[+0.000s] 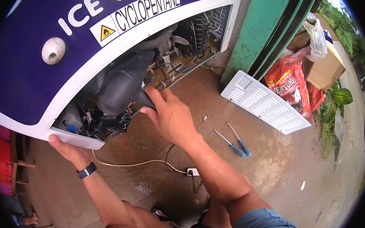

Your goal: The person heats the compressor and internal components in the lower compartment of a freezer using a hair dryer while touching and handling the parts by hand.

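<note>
My right hand [170, 113] is wrapped around the handle of a dark grey hair dryer [122, 81]. The dryer's body reaches into the open machine compartment of an ice cream freezer [77, 88]. Around it are wires [92, 127], a small fan [179, 40] and a black wire-coil condenser [198, 33]. My left hand [69, 151], with a watch [86, 170] on its wrist, grips the freezer's white lower corner; its thumb shows on the frame, and the other fingers are partly hidden.
Two blue-handled screwdrivers [238, 150] lie on the wet floor. A white vent panel [266, 103] leans by a green post [254, 35]. Bags and a cardboard box [325, 68] stand behind it. An extension socket [193, 172] trails cords. Another person's hand [30, 219] shows lower left.
</note>
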Demonstrator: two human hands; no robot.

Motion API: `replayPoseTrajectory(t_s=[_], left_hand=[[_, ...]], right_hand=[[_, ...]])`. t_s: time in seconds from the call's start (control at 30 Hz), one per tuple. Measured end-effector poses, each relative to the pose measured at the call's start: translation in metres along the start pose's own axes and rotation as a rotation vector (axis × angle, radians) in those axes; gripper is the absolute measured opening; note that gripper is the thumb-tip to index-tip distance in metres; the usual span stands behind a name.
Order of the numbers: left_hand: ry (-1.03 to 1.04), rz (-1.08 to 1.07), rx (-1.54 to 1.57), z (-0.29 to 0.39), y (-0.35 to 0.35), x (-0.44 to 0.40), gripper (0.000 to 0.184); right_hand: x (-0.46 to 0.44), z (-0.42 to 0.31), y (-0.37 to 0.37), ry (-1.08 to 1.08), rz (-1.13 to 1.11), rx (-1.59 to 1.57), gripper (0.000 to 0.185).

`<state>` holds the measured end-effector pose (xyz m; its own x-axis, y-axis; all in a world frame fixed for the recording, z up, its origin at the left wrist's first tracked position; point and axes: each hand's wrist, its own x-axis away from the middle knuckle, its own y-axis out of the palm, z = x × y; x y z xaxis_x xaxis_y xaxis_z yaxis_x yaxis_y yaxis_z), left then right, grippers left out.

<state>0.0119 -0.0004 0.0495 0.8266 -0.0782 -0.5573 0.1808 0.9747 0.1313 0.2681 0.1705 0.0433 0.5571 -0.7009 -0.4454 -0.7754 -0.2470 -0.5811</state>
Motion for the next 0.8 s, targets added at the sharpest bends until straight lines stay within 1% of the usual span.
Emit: replayPoseTrajectory(t_s=[0.1,0.17,0.27,0.37,0.5,0.57,0.8], left_hand=[[-0.047,-0.002,0.02,-0.003,-0.002,0.0,0.101],[0.04,0.016,0.041,-0.003,0.005,0.0,0.1],[0.045,0.004,0.033,0.002,0.008,0.001,0.101],[-0.01,-0.028,0.03,-0.001,0.001,0.0,0.103],[-0.021,-0.02,0.031,-0.007,-0.003,-0.002,0.106],[0.017,-0.02,0.044,-0.005,0.0,-0.002,0.107],[0.022,-0.018,0.075,-0.004,0.005,0.0,0.11]], right_hand=[[0.0,0.0,0.003,-0.006,0.013,0.002,0.044],[-0.001,0.001,0.001,0.011,-0.002,0.025,0.048],[-0.002,0.003,0.001,0.012,-0.016,0.032,0.049],[-0.003,0.005,0.0,-0.006,-0.001,0.02,0.05],[-0.004,0.003,-0.003,-0.013,-0.01,0.0,0.049],[-0.004,0.002,-0.002,-0.01,-0.008,0.006,0.048],[-0.003,0.002,-0.001,-0.016,0.006,-0.009,0.046]])
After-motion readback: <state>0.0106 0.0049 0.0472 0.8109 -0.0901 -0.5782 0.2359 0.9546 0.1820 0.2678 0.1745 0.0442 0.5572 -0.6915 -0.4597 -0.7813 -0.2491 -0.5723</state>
